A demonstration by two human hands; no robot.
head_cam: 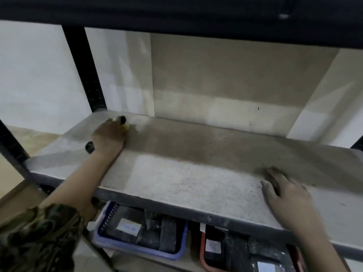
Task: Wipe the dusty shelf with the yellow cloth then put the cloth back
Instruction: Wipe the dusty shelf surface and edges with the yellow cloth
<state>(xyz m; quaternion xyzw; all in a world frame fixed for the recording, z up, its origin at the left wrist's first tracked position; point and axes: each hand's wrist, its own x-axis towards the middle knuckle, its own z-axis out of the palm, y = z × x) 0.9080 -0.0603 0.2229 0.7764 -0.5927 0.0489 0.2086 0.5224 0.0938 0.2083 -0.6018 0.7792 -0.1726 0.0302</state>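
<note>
- Grey board shelf (196,173) on a dark metal rack, pale wall behind, dim light; frame is motion-blurred.
- Surface looks gritty w/ speckled dust, esp. front-centre patch; darker band runs across the middle toward the back.
- Left hand (110,134) reaches deep to back-left corner, palm down, fingers curled over the yellow cloth (125,126); only a small yellow bit shows past the fingertips, rest hidden under the hand.
- Dark spots at the fingertips and thumb, prob. nail polish, too blurred to be sure.
- Right hand (284,193) lies flat on shelf front-right, fingers spread, holding nothing; looks like a brace.
- Camo-pattern sleeve (39,238) on left arm, lower left.
- Step in hand, as I judge it: wiping, starting from far corner. Most of the board looks undone.
- To do it well: keep cloth flat under palm, even pressure, pull in overlapping strokes back-to-front, then work rightward; lift the bracing hand before the cloth gets there.
- Risk: dust pushed off front edge drops into blue basket (141,250) and red tray (204,260) below, both holding dark labelled items.
- Where cloth goes back: can't tell, no spot in view.
</note>
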